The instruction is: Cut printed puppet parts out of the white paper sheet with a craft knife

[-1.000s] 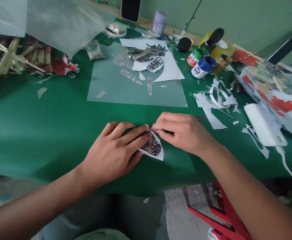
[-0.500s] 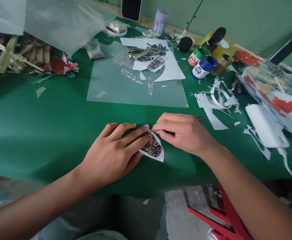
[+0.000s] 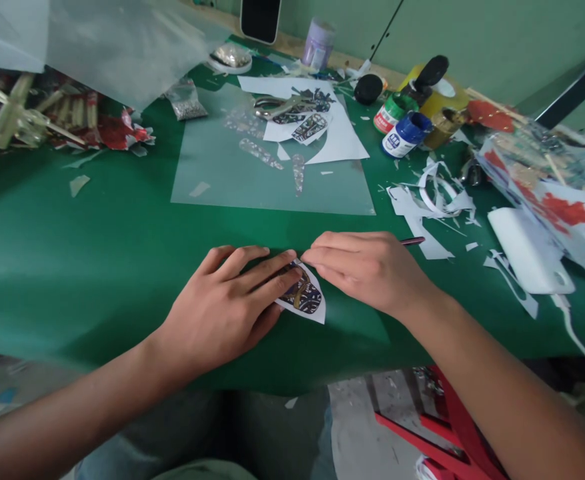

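Left hand (image 3: 225, 303) still flat on the printed cutout (image 3: 305, 297), right hand (image 3: 367, 270) pinching a thin tool (image 3: 412, 241) at its tip, barely shifted.

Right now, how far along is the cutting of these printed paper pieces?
Done: offcuts lie beside the paint pots. In hand: left hand pins a printed cutout while right hand works a thin tool at its tip. Left: its white border, plus printed pieces by the scissors.

One head-worn camera looks forward and down, close over the green table (image 3: 97, 253).
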The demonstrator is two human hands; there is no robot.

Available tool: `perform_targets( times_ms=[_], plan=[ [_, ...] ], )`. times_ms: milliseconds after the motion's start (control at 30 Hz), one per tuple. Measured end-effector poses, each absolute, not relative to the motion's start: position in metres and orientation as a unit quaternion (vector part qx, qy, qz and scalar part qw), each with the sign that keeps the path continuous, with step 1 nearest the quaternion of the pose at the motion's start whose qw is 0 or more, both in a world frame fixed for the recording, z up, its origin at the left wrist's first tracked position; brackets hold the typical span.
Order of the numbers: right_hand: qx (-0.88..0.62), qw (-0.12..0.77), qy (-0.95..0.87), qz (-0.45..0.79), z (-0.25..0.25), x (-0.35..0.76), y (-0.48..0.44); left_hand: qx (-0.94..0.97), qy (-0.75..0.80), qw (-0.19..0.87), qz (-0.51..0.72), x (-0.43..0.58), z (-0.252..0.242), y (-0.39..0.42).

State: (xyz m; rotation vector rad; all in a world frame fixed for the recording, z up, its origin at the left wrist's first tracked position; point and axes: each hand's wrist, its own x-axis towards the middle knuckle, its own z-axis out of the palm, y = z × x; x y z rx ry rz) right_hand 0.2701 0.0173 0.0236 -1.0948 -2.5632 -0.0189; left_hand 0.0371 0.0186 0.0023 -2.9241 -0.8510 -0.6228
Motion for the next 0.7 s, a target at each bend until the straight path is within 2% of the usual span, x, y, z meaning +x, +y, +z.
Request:
perform_targets(
  times_ms=[300,500,700],
  plan=[
    [-0.431,0.163,-0.888,-0.007,0.023,0.267,0.010,-0.941,-0.275,0.029,-0.198,0.038,0.003,0.018],
    [-0.502,0.232,-0.833,0.034,0.019,0.257,-0.002,-0.931,-0.296,0.057,-0.207,0.040,-0.002,0.007],
    [-0.527,0.245,-0.814,-0.005,0.015,0.247,-0.011,-0.924,-0.308,0.055,-0.220,0.042,-0.006,0.004]
  ],
)
